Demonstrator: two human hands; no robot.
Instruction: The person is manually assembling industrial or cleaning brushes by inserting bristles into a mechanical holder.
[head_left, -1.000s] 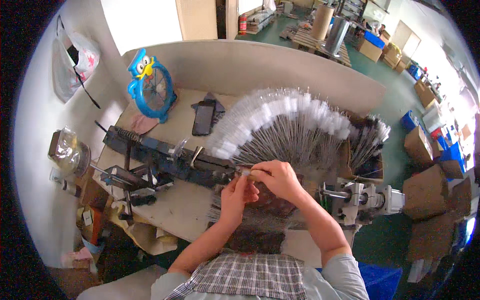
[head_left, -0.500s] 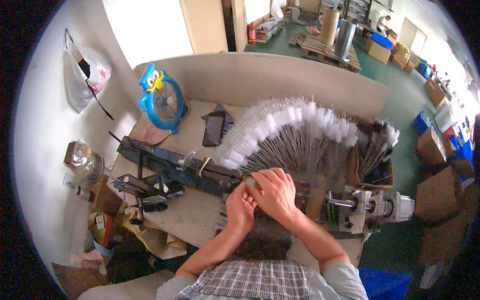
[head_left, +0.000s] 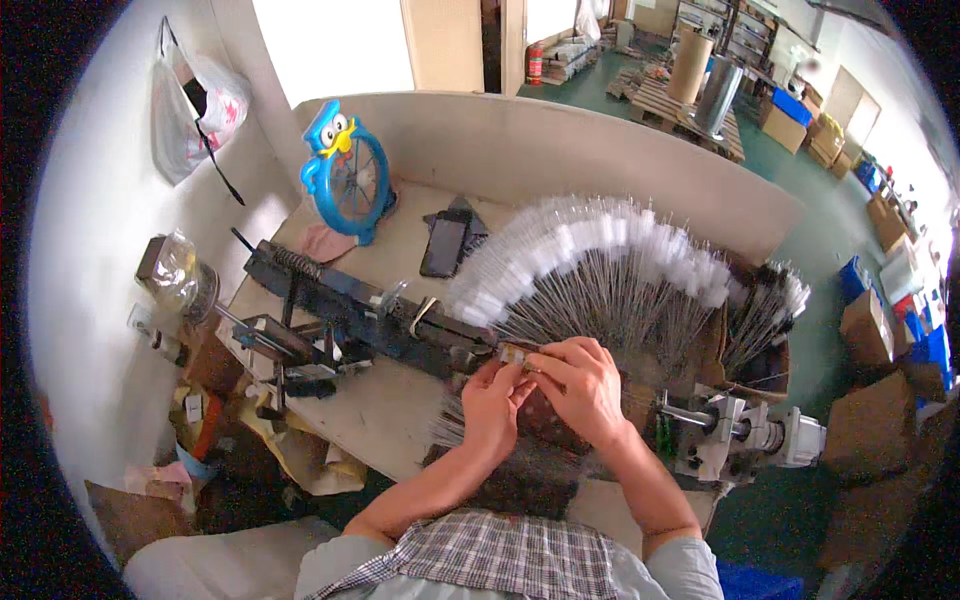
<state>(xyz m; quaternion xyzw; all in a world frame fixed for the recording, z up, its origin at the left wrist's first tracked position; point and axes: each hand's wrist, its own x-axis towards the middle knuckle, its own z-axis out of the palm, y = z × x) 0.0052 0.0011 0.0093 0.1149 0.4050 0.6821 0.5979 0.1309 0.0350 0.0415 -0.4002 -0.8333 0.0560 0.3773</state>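
My left hand (head_left: pixel 492 408) and my right hand (head_left: pixel 580 388) meet at the middle of the bench, by the right end of a long dark metal fixture (head_left: pixel 345 315). Between their fingertips shows a small whitish-yellow piece (head_left: pixel 513 354), too small to name. My left thumb and fingers are pinched under it. The right fingers are closed at its right side, and whatever they hold is hidden. Just beyond my hands spreads a wide fan of thin wire brushes (head_left: pixel 600 245) with white bristle heads. More thin wires (head_left: pixel 450 425) lie beside my left hand.
A motor-driven spindle (head_left: pixel 745 425) stands at the bench's right end, with a cardboard box of brushes (head_left: pixel 760 370) behind it. A dark phone (head_left: pixel 446 243) and a blue duck-shaped fan (head_left: pixel 350 180) are at the back left. A low panel (head_left: pixel 560 130) edges the bench.
The view has shifted, so the bench looks moved. My right fingers have drawn back to the right, and the small whitish-yellow piece shows more clearly between my hands.
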